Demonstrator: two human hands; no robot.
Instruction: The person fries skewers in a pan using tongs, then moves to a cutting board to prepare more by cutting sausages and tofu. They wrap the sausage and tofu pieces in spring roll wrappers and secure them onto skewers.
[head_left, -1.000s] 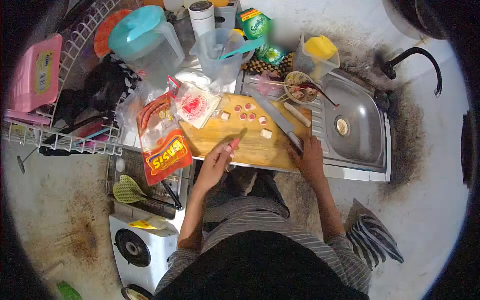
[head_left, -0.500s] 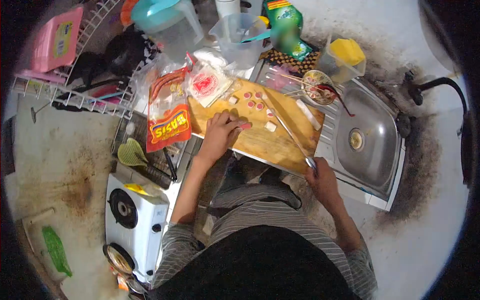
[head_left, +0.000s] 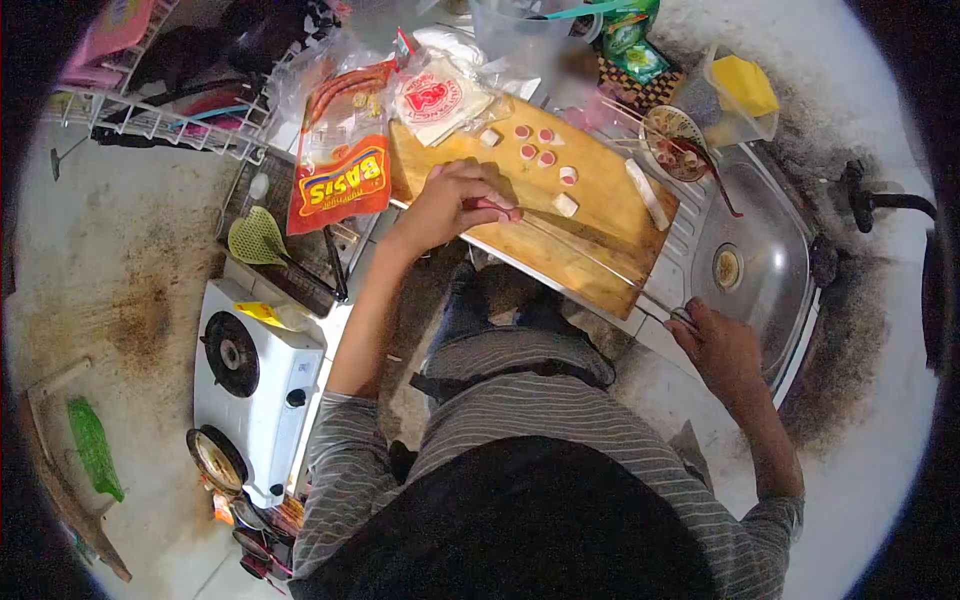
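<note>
My left hand (head_left: 455, 205) is closed, its fingertips pinching a short reddish piece of sausage (head_left: 505, 211) at the near edge of the wooden cutting board (head_left: 600, 255). Gripped by its handle, a long thin knife (head_left: 590, 255) is in my right hand (head_left: 722, 350), off the board's right corner. The blade reaches left across the board, with its tip close to the sausage. Beyond my left hand lie several small pink-centred cut pieces (head_left: 527, 152) and a white block (head_left: 565, 205). A pale strip (head_left: 647, 195) rests along the board's right side.
A red-labelled sausage packet (head_left: 340, 185) and a white package (head_left: 440, 98) lie at the board's left. To the right are a bowl (head_left: 672, 145) with skewers and a red spoon, and a steel sink (head_left: 765, 265). A white gas stove (head_left: 265, 360) stands at lower left.
My right hand has moved right and the knife now points at the sausage, its tip lower on the board. My left hand still pinches the sausage. The view has shifted.
</note>
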